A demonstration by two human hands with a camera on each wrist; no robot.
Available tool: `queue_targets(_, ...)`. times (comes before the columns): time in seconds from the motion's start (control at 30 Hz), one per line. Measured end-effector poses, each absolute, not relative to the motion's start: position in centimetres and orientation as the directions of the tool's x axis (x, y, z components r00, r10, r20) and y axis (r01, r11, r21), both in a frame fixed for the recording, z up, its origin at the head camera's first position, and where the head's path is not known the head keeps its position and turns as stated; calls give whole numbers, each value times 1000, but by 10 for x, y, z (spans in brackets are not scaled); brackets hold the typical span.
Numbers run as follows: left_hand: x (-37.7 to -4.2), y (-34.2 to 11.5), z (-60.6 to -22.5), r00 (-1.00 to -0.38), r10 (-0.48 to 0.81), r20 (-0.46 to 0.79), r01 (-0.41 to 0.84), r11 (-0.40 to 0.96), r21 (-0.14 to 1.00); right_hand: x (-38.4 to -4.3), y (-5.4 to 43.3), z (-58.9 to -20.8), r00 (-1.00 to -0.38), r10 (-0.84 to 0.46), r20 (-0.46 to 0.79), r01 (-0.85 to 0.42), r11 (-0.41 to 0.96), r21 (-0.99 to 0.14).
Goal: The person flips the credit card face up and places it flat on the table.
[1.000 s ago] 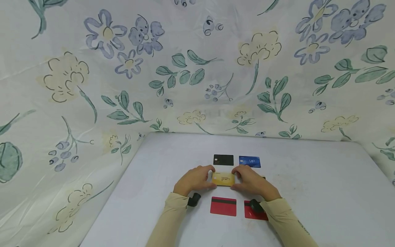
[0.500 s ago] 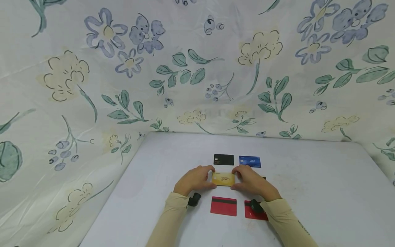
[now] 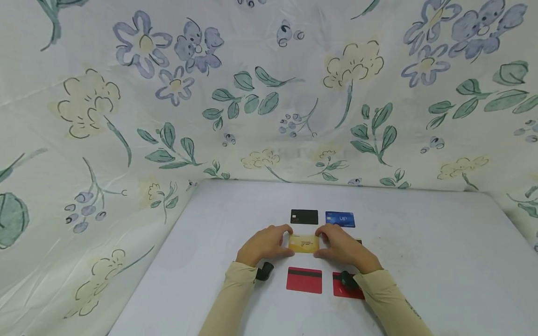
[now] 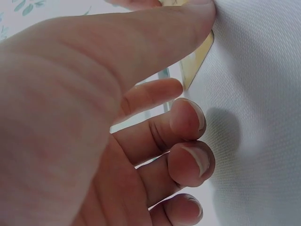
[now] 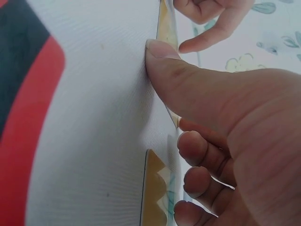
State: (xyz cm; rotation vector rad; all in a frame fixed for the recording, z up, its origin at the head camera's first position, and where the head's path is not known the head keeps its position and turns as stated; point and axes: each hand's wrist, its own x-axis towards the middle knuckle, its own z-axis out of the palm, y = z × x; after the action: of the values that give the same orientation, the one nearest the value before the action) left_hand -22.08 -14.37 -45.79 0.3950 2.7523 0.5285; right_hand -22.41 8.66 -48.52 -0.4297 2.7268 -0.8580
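A gold bank card (image 3: 304, 243) lies flat on the white table, its long side running left to right. My left hand (image 3: 265, 245) holds its left end, with thumb at the near corner and index finger at the far corner. At the right end my right hand (image 3: 343, 246) grips it the same way. In the left wrist view the thumb (image 4: 188, 23) overlaps the card's edge, and the other fingers curl loosely beside it. The right wrist view shows the right thumb (image 5: 164, 59) at the card's near edge, close to the cloth.
Behind the gold card lie a black card (image 3: 304, 217) and a blue VIP card (image 3: 341, 219). A red card (image 3: 304, 281) with a dark stripe is nearer; another red card (image 3: 346, 291) is partly under the right wrist. A gold-patterned card (image 5: 154, 193) lies beside the right fingers.
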Motion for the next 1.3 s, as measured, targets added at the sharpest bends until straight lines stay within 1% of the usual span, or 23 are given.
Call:
queue_targets(0.57, -220, -142, -458, -912, 315, -262, 189, 891, 412, -223, 87, -484, -926, -349, -146, -205, 786, -584)
queue_targets(0.77, -221, -143, -458, -912, 323, -253, 199, 887, 416, -222, 91, -478, -927, -356, -120, -219, 772, -597)
queue_targets(0.93, -223, -143, -459, -908, 364, -206, 252, 870, 425, -224, 98, -473, -933, -346, -97, -215, 753, -621)
queue_targets(1.03, -225, -142, -456, -908, 389, -158, 288, 851, 439, -224, 104, -467, -931, -356, -75, -236, 746, -623)
queue_targets(1.17, -225, -140, -450, -906, 414, -93, 330, 824, 460, -222, 114, -457, -926, -377, -6, -292, 729, -619)
queue_targets(1.3, -223, -134, -447, -901, 431, -49, 359, 804, 474, -218, 127, -448, -931, -363, 46, -312, 721, -618)
